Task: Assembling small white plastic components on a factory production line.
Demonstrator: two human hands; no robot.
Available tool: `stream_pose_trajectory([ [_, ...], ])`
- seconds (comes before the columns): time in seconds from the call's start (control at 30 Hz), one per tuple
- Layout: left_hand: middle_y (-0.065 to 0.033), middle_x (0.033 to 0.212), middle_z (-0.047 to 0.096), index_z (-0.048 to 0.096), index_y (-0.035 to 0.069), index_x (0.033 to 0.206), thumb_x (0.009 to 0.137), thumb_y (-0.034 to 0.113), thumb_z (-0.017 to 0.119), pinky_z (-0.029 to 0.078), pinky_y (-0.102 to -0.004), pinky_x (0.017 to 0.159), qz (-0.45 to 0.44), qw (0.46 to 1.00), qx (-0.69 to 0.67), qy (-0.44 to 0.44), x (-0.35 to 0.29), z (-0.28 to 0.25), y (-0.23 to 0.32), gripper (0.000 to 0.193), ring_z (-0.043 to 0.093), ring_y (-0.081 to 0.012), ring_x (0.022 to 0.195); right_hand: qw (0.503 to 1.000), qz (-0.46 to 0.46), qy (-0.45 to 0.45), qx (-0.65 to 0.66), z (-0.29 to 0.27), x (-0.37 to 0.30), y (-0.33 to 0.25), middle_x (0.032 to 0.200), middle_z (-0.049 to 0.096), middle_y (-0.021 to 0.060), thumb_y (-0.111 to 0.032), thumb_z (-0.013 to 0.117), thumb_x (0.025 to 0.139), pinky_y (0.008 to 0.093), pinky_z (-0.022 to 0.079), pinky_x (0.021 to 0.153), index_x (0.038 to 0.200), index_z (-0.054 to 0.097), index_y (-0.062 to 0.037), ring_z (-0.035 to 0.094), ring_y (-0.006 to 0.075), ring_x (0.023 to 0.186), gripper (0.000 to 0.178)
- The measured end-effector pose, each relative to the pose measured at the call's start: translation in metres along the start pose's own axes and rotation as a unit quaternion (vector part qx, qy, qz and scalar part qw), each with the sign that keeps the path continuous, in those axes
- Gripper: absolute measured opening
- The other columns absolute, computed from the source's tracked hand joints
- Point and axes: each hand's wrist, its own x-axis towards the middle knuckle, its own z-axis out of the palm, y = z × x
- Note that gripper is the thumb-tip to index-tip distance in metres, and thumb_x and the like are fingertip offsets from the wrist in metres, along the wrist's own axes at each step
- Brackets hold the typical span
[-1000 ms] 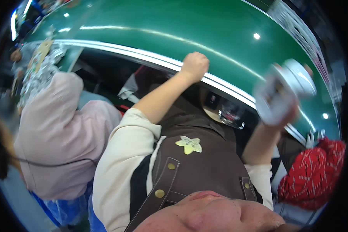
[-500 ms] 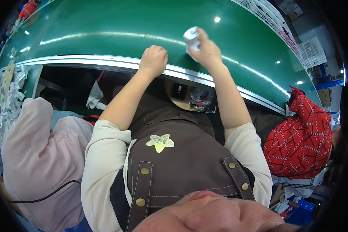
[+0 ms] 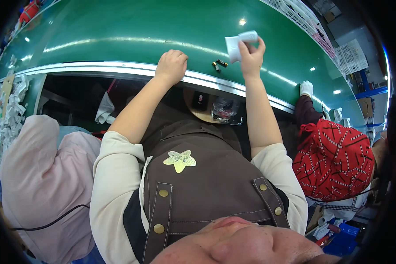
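Note:
My right hand (image 3: 252, 59) is raised over the green table (image 3: 132, 24), pinching a white folded piece (image 3: 234, 49) between thumb and fingers. Whether that piece is paper or thin plastic I cannot tell. Two small dark batteries with copper-coloured ends lie on the table near its front edge, to the left of that hand: one battery (image 3: 222, 63) is a little farther off than the other battery (image 3: 216, 67). My left hand (image 3: 171, 67) rests closed at the table's metal edge, its fingers curled under, so anything inside them is hidden.
A metal rail (image 3: 132, 67) runs along the table's front. Below it, a shelf holds a clear plastic bag (image 3: 225, 108). At right, a co-worker in a red patterned head covering (image 3: 339, 160) has a white-gloved hand (image 3: 306, 89) on the table. Another person's pink sleeve (image 3: 53, 185) is at left.
My right hand has moved right with the white piece, now turned upward. Two batteries now show on the table where it was. A co-worker's gloved hand has come into view at right.

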Motion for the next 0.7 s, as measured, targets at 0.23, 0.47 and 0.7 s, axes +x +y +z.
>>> stream_pose_trajectory([
  [0.23,-0.0093,0.12,0.052,0.056,0.009,0.11,0.071,0.003,0.057,0.042,-0.0387,0.09,0.177,0.981,-0.051,-0.066,0.04,0.021,0.048,0.039,0.049,-0.0283,0.111,0.888,0.182,0.018,0.421,-0.05,-0.02,0.087,0.112,0.053,0.008,-0.026,0.041,0.091,0.0401,0.045,0.087,0.116,0.042,-0.0098,0.053,0.025,0.105,0.03],
  [0.47,-0.0078,0.097,0.054,0.059,0.012,0.101,0.082,0.016,0.048,0.046,-0.039,0.083,0.205,0.952,0.051,-0.222,0.066,0.049,0.082,0.023,0.053,-0.0243,0.095,0.863,0.161,-0.011,0.478,-0.053,-0.026,0.089,0.112,0.053,0.0074,-0.023,0.039,0.091,0.0378,0.043,0.091,0.116,0.043,-0.0108,0.053,0.0223,0.106,0.028],
  [0.7,-0.0123,0.097,0.052,0.058,0.008,0.093,0.077,0.007,0.05,0.048,-0.0385,0.078,0.134,0.969,-0.001,-0.206,0.058,0.058,0.083,0.018,0.053,-0.0299,0.093,0.888,0.123,0.016,0.443,-0.05,-0.026,0.097,0.107,0.058,0.0118,-0.032,0.037,0.09,0.0489,0.053,0.066,0.118,0.044,-0.0098,0.061,0.0343,0.088,0.036],
])
